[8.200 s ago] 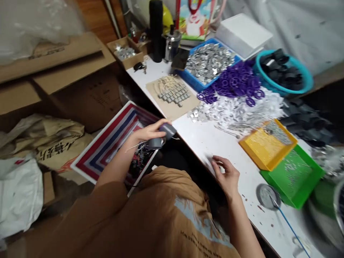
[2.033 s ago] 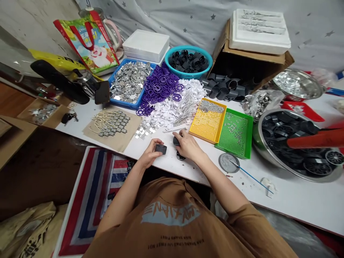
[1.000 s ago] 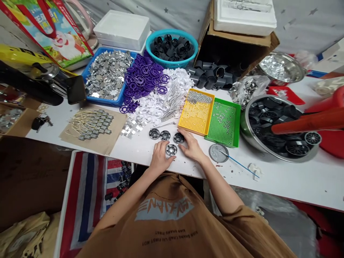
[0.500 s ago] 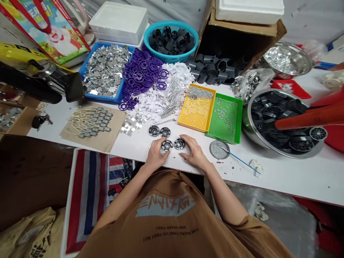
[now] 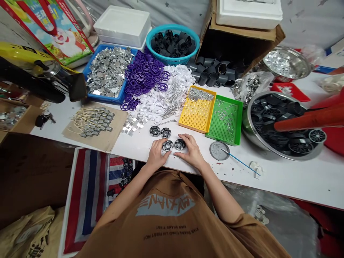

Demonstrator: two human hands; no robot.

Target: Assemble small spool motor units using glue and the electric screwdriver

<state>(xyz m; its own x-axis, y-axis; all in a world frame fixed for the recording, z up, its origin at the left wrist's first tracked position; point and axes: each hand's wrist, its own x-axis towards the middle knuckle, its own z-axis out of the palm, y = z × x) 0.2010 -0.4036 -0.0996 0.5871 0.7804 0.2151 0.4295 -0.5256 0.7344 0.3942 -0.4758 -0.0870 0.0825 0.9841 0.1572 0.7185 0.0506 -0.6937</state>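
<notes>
On the near edge of the white table [image 5: 139, 143] my left hand [image 5: 156, 154] curls its thumb and fingers around the left side of a black round wheel-like part [image 5: 168, 145]. Beside it, my right hand [image 5: 192, 153] has fingers and thumb bent about a second such part [image 5: 179, 144]. These two lie flat with their rims almost touching. Just behind them sit two more of the same kind, a left one [image 5: 154, 131] and a right one [image 5: 166, 133]. Silver pieces show in their slots.
Behind are a yellow tray [image 5: 197, 114] and a green tray [image 5: 223, 130] of tiny metal bits. A dish of grey paste [image 5: 219, 150] with a blue stick [image 5: 243, 166] stands right, near a steel bowl [image 5: 282, 154]. Wired motor-like blocks [image 5: 96, 123] lie left.
My right thumb has shifted left, towards the near side of the right front part, and the hand closes nearer around it. My left hand stays at its part. The view has tilted slightly.
</notes>
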